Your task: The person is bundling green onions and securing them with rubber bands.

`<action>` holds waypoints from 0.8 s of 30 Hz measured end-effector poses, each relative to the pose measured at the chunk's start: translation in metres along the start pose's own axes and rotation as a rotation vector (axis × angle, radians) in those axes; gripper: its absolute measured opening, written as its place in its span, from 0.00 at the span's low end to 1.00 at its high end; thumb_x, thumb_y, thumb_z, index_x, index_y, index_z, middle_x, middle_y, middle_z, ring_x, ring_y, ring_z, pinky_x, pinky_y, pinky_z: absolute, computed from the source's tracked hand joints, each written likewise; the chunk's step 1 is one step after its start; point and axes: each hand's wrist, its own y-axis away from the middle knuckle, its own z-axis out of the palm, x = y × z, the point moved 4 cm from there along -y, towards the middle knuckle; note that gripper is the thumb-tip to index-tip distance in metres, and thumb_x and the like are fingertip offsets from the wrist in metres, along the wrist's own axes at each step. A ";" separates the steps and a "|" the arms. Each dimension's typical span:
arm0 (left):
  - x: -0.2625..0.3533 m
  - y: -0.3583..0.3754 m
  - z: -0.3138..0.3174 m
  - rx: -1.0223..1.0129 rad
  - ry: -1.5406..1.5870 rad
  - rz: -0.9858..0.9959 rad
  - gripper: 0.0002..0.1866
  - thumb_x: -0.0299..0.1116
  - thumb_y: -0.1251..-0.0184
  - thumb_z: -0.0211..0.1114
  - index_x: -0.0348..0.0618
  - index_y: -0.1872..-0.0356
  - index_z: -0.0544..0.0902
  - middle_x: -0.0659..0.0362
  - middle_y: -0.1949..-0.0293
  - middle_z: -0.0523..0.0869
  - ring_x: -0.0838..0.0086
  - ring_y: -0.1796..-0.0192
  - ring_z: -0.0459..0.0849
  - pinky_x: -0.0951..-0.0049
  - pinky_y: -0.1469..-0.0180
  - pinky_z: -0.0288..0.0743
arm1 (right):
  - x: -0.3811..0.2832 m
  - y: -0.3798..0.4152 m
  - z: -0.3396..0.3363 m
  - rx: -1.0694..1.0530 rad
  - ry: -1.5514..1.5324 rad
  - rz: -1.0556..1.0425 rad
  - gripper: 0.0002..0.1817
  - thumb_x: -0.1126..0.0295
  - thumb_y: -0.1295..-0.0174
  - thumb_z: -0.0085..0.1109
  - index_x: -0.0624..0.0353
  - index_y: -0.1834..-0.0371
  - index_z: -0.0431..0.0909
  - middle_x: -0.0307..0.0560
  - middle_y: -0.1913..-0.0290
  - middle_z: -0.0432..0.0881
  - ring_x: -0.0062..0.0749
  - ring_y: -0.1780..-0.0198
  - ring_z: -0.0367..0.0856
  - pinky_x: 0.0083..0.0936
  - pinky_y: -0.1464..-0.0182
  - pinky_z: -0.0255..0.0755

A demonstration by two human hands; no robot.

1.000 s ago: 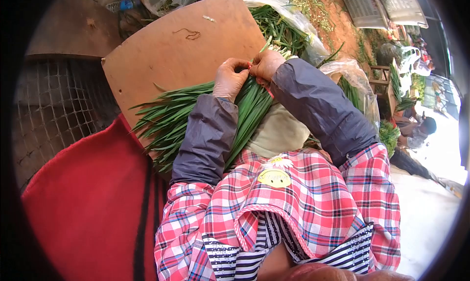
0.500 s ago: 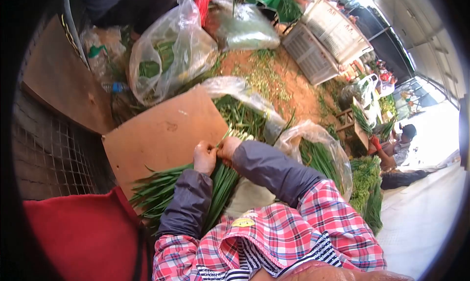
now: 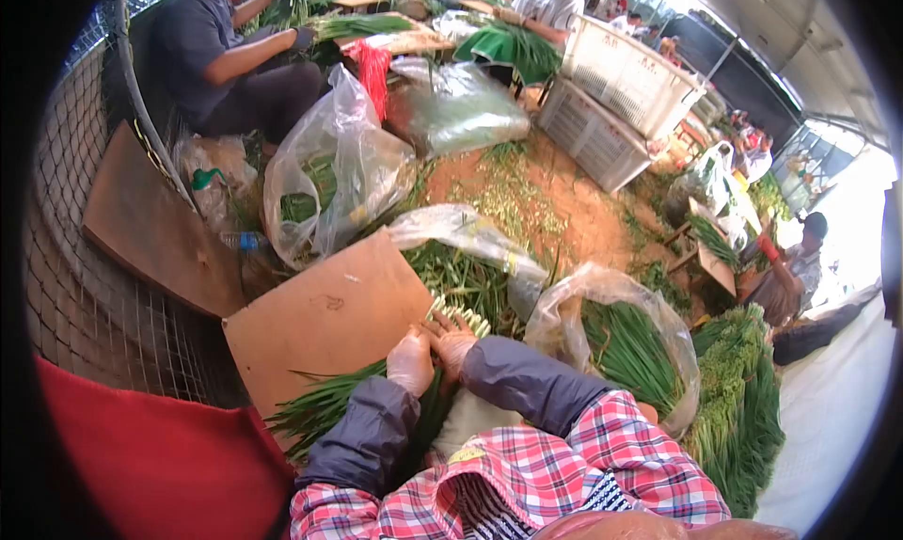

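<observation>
- Background, head view: earthen ground (image 3: 593,225), crates (image 3: 625,74) beyond the board (image 3: 324,328).
- Green bunch (image 3: 458,316): white ends by the board's right edge.
- Your left hand (image 3: 411,361), at the board's corner: fingers curled narrow; grip hidden.
- Your right hand (image 3: 452,341), alongside: fingers laid over stems; cannot tell how tightly.
- Handling, judged: press evenly, ends level.
- Versus previous frame: right fingers straighter.

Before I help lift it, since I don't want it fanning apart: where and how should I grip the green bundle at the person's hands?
Probably just behind the pale ends, from above: the green bundle narrows there, and the board lies under part of it. The left hand and right hand cover that spot. The leaves fan out, so gripping there may catch only some.
</observation>
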 end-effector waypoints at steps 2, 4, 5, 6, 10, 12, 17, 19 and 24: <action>0.012 0.000 0.008 0.123 0.105 0.141 0.06 0.22 0.51 0.55 0.38 0.70 0.75 0.47 0.66 0.78 0.49 0.65 0.78 0.56 0.65 0.72 | 0.006 -0.009 0.014 -0.141 0.163 0.082 0.61 0.52 0.70 0.72 0.51 0.29 0.45 0.44 0.28 0.48 0.41 0.26 0.41 0.49 0.30 0.36; 0.015 0.002 0.025 -0.015 0.070 -0.098 0.05 0.22 0.50 0.55 0.39 0.70 0.74 0.45 0.71 0.77 0.48 0.66 0.77 0.54 0.66 0.70 | 0.035 -0.037 0.067 0.004 -0.026 0.093 0.49 0.50 0.58 0.60 0.47 0.30 0.49 0.44 0.29 0.52 0.40 0.27 0.46 0.48 0.30 0.39; 0.007 0.009 0.027 0.188 0.140 -0.022 0.03 0.23 0.48 0.55 0.39 0.71 0.74 0.44 0.72 0.76 0.47 0.67 0.76 0.54 0.66 0.69 | 0.027 -0.029 0.050 -0.073 -0.013 0.127 0.46 0.50 0.57 0.58 0.46 0.31 0.52 0.45 0.30 0.57 0.39 0.28 0.49 0.47 0.31 0.41; 0.009 0.014 0.021 0.089 0.134 -0.032 0.02 0.23 0.48 0.56 0.39 0.72 0.74 0.45 0.73 0.75 0.47 0.68 0.75 0.55 0.67 0.69 | 0.020 -0.022 0.039 0.215 -0.132 0.027 0.42 0.53 0.54 0.57 0.45 0.32 0.54 0.46 0.32 0.60 0.40 0.29 0.52 0.47 0.31 0.43; 0.000 0.032 0.027 0.183 0.253 -0.163 0.01 0.22 0.50 0.58 0.37 0.76 0.74 0.47 0.75 0.77 0.52 0.68 0.77 0.59 0.66 0.70 | 0.012 -0.019 0.031 0.247 -0.143 0.020 0.47 0.57 0.58 0.63 0.41 0.31 0.50 0.47 0.31 0.57 0.43 0.28 0.47 0.49 0.31 0.42; -0.001 0.021 0.030 0.183 0.356 -0.230 0.02 0.23 0.49 0.58 0.37 0.75 0.75 0.50 0.78 0.77 0.58 0.72 0.77 0.64 0.68 0.70 | 0.023 -0.039 0.048 0.331 -0.123 -0.016 0.50 0.57 0.61 0.66 0.39 0.30 0.50 0.48 0.31 0.57 0.46 0.29 0.48 0.50 0.32 0.43; -0.033 0.025 0.020 0.082 0.925 -0.637 0.03 0.27 0.41 0.61 0.40 0.71 0.77 0.63 0.80 0.76 0.83 0.84 0.71 0.83 0.83 0.65 | 0.012 -0.015 0.000 0.233 -0.217 -0.033 0.52 0.58 0.68 0.71 0.40 0.33 0.56 0.50 0.32 0.58 0.47 0.32 0.55 0.46 0.34 0.50; -0.041 0.032 0.012 0.172 0.749 -0.524 0.02 0.24 0.43 0.62 0.39 0.73 0.77 0.61 0.78 0.77 0.80 0.79 0.75 0.80 0.78 0.69 | 0.017 0.002 -0.015 0.301 -0.335 -0.040 0.49 0.59 0.71 0.73 0.42 0.36 0.62 0.51 0.35 0.62 0.50 0.36 0.62 0.43 0.35 0.55; -0.034 0.035 0.001 0.372 0.409 -0.320 0.02 0.22 0.46 0.63 0.38 0.76 0.79 0.58 0.69 0.78 0.74 0.67 0.78 0.77 0.65 0.72 | 0.024 0.023 -0.017 0.457 -0.439 -0.031 0.19 0.66 0.59 0.68 0.50 0.59 0.82 0.47 0.60 0.81 0.43 0.54 0.77 0.34 0.52 0.70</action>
